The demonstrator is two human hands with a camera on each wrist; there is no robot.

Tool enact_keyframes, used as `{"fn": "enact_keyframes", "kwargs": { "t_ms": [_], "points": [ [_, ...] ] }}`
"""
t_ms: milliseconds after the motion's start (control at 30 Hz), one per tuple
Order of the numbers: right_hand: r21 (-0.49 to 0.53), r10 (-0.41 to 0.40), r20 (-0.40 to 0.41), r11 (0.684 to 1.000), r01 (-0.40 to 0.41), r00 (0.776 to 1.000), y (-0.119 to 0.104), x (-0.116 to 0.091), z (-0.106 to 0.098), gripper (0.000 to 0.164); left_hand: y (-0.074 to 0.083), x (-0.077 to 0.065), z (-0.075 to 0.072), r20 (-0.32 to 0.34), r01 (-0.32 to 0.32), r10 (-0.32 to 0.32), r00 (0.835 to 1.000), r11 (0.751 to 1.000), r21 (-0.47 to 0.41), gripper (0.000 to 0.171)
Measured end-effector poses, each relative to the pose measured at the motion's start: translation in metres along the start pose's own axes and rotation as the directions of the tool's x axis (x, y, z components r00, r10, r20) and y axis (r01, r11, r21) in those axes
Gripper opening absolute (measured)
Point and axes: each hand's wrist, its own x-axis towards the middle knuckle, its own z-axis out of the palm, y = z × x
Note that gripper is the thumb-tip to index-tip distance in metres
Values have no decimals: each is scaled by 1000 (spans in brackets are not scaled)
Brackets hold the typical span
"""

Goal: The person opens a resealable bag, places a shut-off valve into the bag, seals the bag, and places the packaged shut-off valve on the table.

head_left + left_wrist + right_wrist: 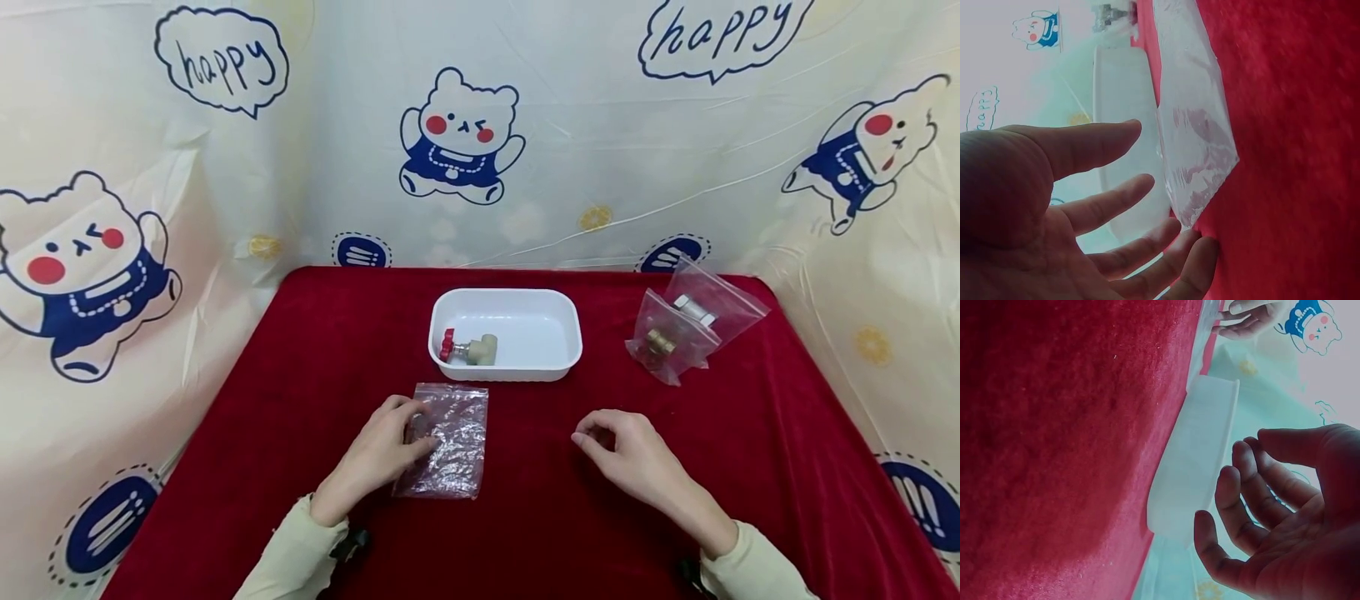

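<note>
Fingers (1113,200), left hand (378,446): parted, holding nothing, at clear bag (456,442) | right hand (637,458): loosely curled, holding nothing

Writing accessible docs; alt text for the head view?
A person's left hand over a clear plastic bag on red cloth, empty right hand apart from it. Behind, a white tray holds a red-handled valve; two bagged fittings lie at right.

We see the left hand (382,446) with its fingers over the left side of a flat clear bag (456,454) on the red-covered desk (532,533). Behind it, a white tray (502,374) holds a red-handled valve (478,351). We see the right hand (637,462) well apart from the bag, and two overlapping pouches (731,308) of metal fittings (660,342) beyond it.
</note>
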Motion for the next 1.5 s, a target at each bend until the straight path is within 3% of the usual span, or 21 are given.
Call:
{"fn": "enact_keyframes", "kwargs": {
  "t_ms": [267, 633, 1333, 1500],
  "points": [
    [2, -4, 6, 1000, 4, 1000, -1, 3, 1, 8, 11, 4, 11, 12, -27, 27, 1000, 1000, 15, 36],
    [-9, -2, 15, 1000, 2, 1000, -1, 4, 5, 5, 25, 10, 26, 48, -126, 125, 991, 992, 23, 39],
    [-128, -25, 51, 991, 32, 998, -7, 28, 3, 1, 51, 13, 44, 157, -199, 181, 971, 974, 109, 48],
    [-206, -26, 20, 978, 30, 999, -7, 39, 4, 18, 56, 16, 49, 184, -215, 184, 965, 963, 164, 52]
  ]
}}
